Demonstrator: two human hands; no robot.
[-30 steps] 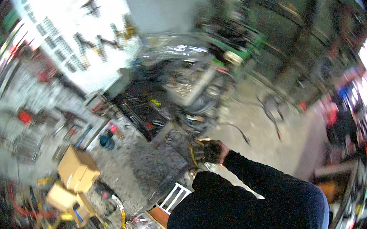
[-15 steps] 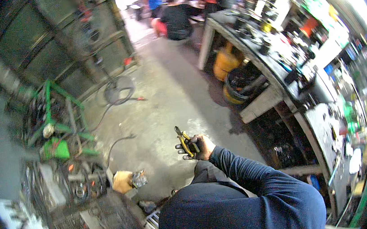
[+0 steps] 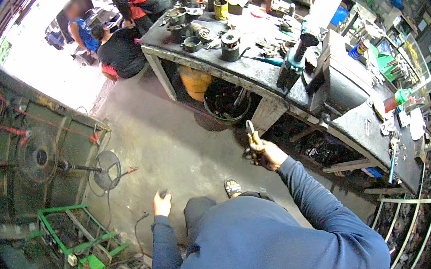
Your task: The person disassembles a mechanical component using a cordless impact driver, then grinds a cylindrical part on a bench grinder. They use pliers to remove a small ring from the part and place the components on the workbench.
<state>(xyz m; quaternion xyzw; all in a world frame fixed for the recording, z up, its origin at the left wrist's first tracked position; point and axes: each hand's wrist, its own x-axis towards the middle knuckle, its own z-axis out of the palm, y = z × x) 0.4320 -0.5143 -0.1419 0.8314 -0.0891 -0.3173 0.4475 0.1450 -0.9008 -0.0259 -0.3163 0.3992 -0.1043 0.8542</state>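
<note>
My right hand (image 3: 269,156) is closed around pliers (image 3: 253,138) with yellow handles, their jaws pointing up and away from me. It is out over the floor, short of the workbench's near edge. The fingers on the pliers look dark. My left hand (image 3: 162,204) hangs low to the left of my knees, its fingers curled. Something dark shows at its fingertips, but I cannot make out what it is. A sandalled foot (image 3: 233,186) of mine shows between the hands.
A long workbench (image 3: 270,104) runs along the right, crowded with cans, tools and a power tool (image 3: 300,58). Beneath it sit a yellow cylinder (image 3: 196,82) and a black bucket (image 3: 227,104). A fan (image 3: 40,157), cables and a green metal frame (image 3: 69,252) are left. People are at the far end.
The view has swung toward the workbench, and I appear farther forward. My right hand still grips the pliers, now nearer the bench. My left hand has come into clear view.
</note>
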